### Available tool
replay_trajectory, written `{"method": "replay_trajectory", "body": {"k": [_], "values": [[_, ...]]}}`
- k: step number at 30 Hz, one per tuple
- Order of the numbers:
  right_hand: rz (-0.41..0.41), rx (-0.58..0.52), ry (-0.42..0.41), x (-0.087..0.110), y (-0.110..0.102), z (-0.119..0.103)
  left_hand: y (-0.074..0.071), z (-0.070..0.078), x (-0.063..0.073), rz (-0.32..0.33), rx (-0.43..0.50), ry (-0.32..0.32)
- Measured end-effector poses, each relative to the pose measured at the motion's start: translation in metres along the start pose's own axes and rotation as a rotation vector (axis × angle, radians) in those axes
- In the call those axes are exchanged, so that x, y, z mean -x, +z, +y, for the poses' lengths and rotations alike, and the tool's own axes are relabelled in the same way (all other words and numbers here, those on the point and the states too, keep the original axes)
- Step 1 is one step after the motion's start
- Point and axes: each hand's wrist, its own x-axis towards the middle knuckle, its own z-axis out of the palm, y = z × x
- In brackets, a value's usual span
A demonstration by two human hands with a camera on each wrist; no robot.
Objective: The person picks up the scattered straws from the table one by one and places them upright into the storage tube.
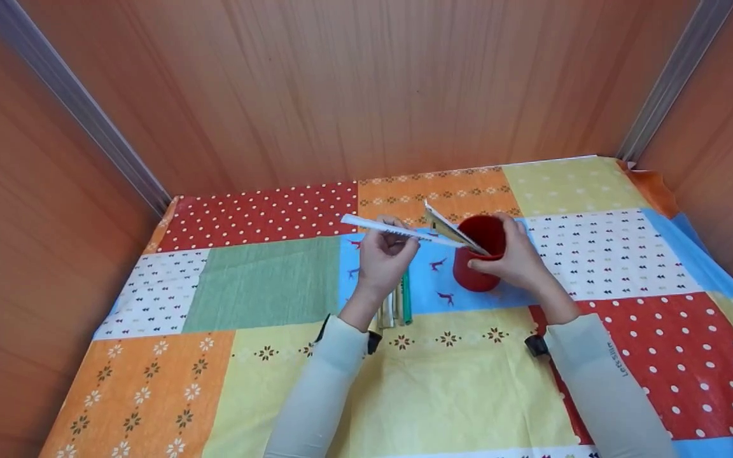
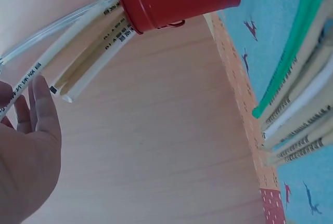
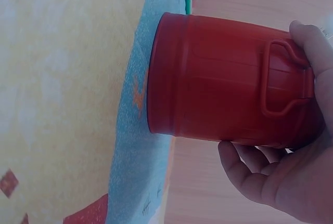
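My left hand (image 1: 382,264) pinches a long, thin white packet with black print, like wrapped chopsticks (image 1: 363,222); its far end reaches the mouth of a red bucket (image 1: 476,277). My right hand (image 1: 522,257) grips that bucket near its rim, thumb on the near side. The bucket is tilted, and the right wrist view shows a wire handle (image 3: 266,78) on its side. Several similar tan and clear-sleeved packets (image 2: 91,52) lean out of the bucket's mouth towards the left hand. How deep they sit inside is hidden.
Several more wrapped sticks (image 2: 299,125) lie side by side on the table, partly behind my left wrist, with a green one (image 1: 406,302) at their right edge. A patchwork cloth (image 1: 265,280) covers the table. Wood-patterned panels (image 1: 366,95) stand behind and at both sides.
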Motion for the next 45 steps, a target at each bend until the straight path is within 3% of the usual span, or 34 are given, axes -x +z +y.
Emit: {"method": "replay_trajectory", "body": {"k": [8,14,21,24,33,41,45], "values": [[-0.002,-0.010,-0.004,0.000,0.001,0.001,0.008,-0.026,-0.005,0.067,-0.095,0.018],[0.016,-0.006,-0.008,0.000,0.001,0.000,0.013,-0.035,-0.007,0.081,-0.170,0.019],[0.016,-0.006,-0.007,0.000,0.002,0.001,0.018,-0.043,-0.007,0.063,-0.299,-0.073],[0.019,-0.004,-0.016,0.000,0.001,0.000,0.018,-0.044,-0.004,0.054,-0.309,-0.105],[0.014,0.006,0.003,0.000,0.000,0.000,0.011,-0.050,-0.003,0.051,-0.288,-0.091],[0.016,0.015,0.010,0.001,0.001,-0.001,-0.002,-0.055,0.000,0.011,-0.349,-0.290],[0.018,0.022,0.012,0.001,0.002,-0.002,-0.009,-0.058,0.002,0.000,-0.407,-0.351]]}}
